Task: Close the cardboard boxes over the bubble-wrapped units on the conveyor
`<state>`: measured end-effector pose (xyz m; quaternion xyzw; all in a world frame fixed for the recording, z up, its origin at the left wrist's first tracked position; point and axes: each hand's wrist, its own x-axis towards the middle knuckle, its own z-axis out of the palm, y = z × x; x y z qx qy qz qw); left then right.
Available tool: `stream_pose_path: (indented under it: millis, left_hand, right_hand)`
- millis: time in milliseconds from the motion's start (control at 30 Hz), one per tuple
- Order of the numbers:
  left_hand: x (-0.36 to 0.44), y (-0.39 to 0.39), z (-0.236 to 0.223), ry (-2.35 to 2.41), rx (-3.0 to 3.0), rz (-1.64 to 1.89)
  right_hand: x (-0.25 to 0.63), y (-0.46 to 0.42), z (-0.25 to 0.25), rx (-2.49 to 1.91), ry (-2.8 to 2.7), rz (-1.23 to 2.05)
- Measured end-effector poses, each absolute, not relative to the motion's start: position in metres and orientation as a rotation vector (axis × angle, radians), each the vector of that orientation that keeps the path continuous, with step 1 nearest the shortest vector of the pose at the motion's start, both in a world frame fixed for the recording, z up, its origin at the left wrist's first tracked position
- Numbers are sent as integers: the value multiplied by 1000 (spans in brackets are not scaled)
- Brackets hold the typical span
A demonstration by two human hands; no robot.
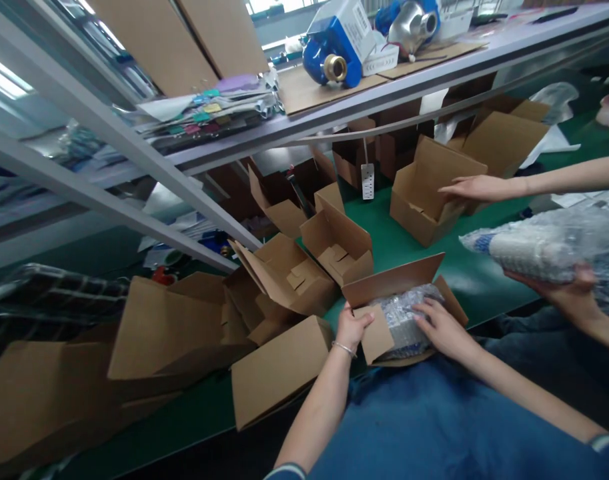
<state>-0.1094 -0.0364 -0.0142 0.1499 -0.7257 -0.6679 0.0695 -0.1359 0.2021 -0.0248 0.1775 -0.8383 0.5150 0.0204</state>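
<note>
An open cardboard box [393, 277] stands at the near edge of the green table, in front of my body. Inside it lies a bubble-wrapped item [407, 320], pale with some blue showing through; its exact kind is hidden by the wrap. My left hand [353, 327] is closed on the box's left side, thumb over the short flap. The fingers of my right hand [441, 327] rest spread on top of the bubble wrap, near the box's right side.
Several open cardboard boxes [279, 273] crowd the green table [384, 227] to the left and behind. At right, a co-worker's hand [484, 188] touches another box [424, 193]; their other hand holds a bubble-wrapped item [529, 250]. Blue meters [334, 60] sit on the shelf above.
</note>
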Motion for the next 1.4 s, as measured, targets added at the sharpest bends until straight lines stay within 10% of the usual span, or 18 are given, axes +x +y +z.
stream_pose_path:
  millis: [400, 700, 900, 1400]
  left_hand:
    - [-141, -79, 9, -2722, -6, -1823]
    - [-129, -101, 58, -3205, -685, -1104]
    - [-130, -92, 72, -3347, -1294, 135]
    - [-104, -17, 36, -3353, -786, 336]
  right_hand:
    - [-273, 358, 7, 345, -2166, 2234]
    - [-343, 364, -9, 1290, -2572, 1244]
    - [-255, 266, -16, 1791, -2567, 686]
    - [-182, 207, 10, 1853, -2793, 211]
